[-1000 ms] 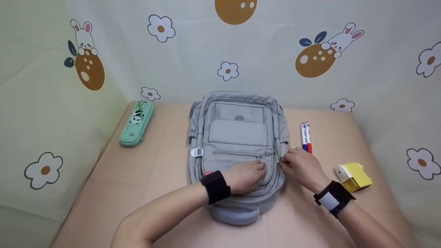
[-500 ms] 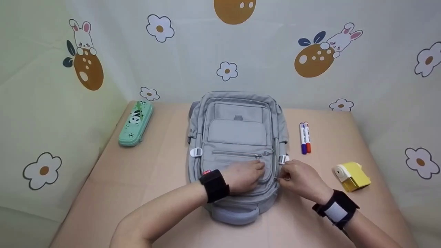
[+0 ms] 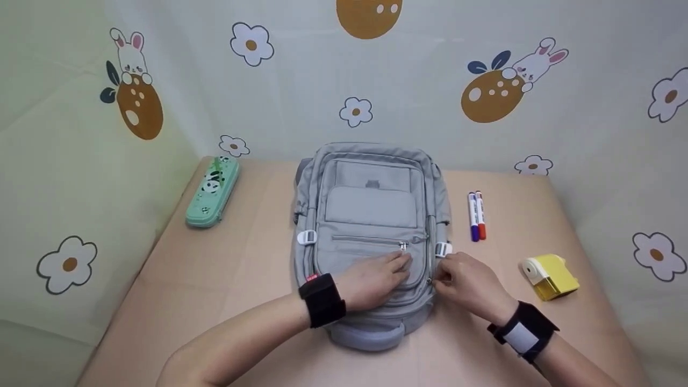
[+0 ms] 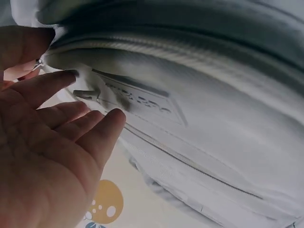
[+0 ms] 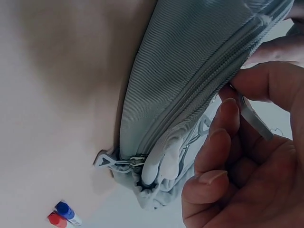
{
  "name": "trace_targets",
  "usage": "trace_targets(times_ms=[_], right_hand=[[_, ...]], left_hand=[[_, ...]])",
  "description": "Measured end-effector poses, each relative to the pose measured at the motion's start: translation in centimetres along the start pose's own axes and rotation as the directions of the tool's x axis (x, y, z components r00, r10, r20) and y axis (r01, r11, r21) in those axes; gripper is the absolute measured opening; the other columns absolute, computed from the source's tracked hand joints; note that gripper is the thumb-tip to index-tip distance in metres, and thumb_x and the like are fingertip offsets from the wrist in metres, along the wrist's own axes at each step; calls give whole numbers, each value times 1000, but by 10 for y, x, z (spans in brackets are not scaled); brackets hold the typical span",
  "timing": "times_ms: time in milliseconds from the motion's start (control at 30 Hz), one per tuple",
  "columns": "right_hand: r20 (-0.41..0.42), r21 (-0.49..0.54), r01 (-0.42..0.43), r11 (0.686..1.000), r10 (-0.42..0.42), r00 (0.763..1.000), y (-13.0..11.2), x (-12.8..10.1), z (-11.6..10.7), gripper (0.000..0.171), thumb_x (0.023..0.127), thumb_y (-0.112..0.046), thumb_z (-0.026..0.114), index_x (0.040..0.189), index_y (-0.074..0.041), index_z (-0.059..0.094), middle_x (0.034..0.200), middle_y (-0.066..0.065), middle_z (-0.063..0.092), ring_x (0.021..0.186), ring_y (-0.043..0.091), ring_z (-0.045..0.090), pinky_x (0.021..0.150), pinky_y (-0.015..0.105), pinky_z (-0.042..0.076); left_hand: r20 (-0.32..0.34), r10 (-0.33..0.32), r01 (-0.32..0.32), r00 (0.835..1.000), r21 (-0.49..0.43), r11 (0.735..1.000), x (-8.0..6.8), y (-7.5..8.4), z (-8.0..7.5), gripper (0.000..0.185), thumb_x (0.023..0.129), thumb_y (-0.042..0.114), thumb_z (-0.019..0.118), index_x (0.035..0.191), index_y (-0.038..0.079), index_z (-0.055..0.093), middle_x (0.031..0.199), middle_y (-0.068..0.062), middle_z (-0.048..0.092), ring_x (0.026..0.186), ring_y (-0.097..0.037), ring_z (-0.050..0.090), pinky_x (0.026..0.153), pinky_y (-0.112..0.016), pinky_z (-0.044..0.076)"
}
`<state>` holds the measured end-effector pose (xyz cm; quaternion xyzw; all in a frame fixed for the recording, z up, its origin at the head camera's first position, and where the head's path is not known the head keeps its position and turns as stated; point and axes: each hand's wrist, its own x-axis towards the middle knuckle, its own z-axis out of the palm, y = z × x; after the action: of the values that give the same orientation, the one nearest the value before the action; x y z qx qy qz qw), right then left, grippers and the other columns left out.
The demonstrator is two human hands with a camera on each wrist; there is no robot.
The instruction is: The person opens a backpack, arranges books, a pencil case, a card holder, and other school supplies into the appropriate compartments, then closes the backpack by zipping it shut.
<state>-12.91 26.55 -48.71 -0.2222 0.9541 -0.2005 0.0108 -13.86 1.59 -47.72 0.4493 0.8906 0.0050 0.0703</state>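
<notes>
**Two hands at the side zip of a grey backpack**

A grey backpack (image 3: 371, 226) lies flat on its back in the middle of the worktop (image 3: 252, 269), top end towards the wall and padded base nearest the person. The left hand (image 3: 376, 277) rests flat on the lower front pocket, fingers straight and relaxed, gripping nothing; the left wrist view shows the fingertips (image 4: 66, 78) touching the fabric beside a small zip tab. The right hand (image 3: 465, 282) is at the bag's right edge, thumb and forefinger pinching a zipper pull (image 5: 251, 116) on the side seam, the other fingers curled beneath it.

The bag looks soft and light: woven cloth that will sag and slide if tugged from one side, so a flat palm pinning the panel seems sensible while the pull is drawn. The pull tab is the place to hold for the zip; the padded base or the top would serve better for lifting.

Against the frame a second ago, the right hand sits lower along the seam, nearer the base, and the white buckle (image 3: 443, 249) it covered is now exposed. The left hand has slid back slightly towards the person.

A green panda pencil case (image 3: 213, 192) lies at the left, two markers (image 3: 476, 215) and a yellow pencil sharpener (image 3: 549, 275) at the right.
</notes>
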Motion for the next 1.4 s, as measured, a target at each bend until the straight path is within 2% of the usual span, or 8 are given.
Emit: trace_targets(times_ms=[167,300,467,633,867,1033,1200,1400], right_hand=[[6,-21,-23,1000,23,1000,-1,0,1,7,83,-17,78,82,-20,72,76,-11,54,73,9,48,64,28,44],[19,-12,-38,999,38,999,-1,0,0,6,83,-19,78,83,-22,72,77,-11,54,73,10,48,64,29,43],[26,-27,-40,999,40,999,-4,0,0,6,83,-19,77,82,-22,71,75,-11,53,72,10,48,63,28,42],[9,-47,-26,999,27,1000,-7,-1,1,11,82,-19,76,77,-23,67,72,-11,50,70,10,46,60,27,40],[-4,-51,16,999,-17,1000,-16,-5,1,20,79,-12,75,72,-23,60,72,-10,47,69,9,44,58,26,38],[2,-38,46,998,-46,999,-24,-7,1,22,77,-11,74,70,-24,57,71,-12,47,68,8,44,58,25,38],[6,9,49,999,-49,999,-31,-8,2,22,75,-12,74,69,-25,57,71,-13,48,66,7,45,58,25,39],[80,145,42,989,-54,995,-42,-9,9,15,80,-18,76,74,-26,64,73,-15,53,67,5,50,58,25,43]], left_hand=[[50,-47,47,998,1,999,-14,-1,-8,36,109,20,45,140,12,62,155,-8,48,141,-22,45,111,-38,42],[29,-45,44,999,51,998,-24,-6,-13,20,102,13,55,112,14,72,120,-2,67,104,-18,66,83,-33,57],[-25,-105,103,994,-68,992,-33,-18,-10,17,101,14,55,86,13,63,84,0,59,73,-19,59,65,-35,54],[-55,-183,166,981,-228,959,-33,-25,-1,23,104,21,47,84,14,57,83,-6,65,77,-24,63,73,-38,55],[-119,-51,48,992,-30,998,-32,-28,5,17,99,14,56,83,11,61,92,-6,70,76,-24,67,68,-36,56],[-145,-55,45,988,-65,997,-33,-30,3,22,98,11,55,76,14,51,74,-5,63,72,-25,66,66,-36,55],[-137,-19,11,990,-61,998,-33,-34,-1,16,96,9,59,81,14,55,74,0,60,72,-22,65,65,-35,54],[-104,-64,45,993,-178,983,-34,-38,-4,13,102,15,57,89,14,59,80,2,60,77,-20,63,72,-34,54]])
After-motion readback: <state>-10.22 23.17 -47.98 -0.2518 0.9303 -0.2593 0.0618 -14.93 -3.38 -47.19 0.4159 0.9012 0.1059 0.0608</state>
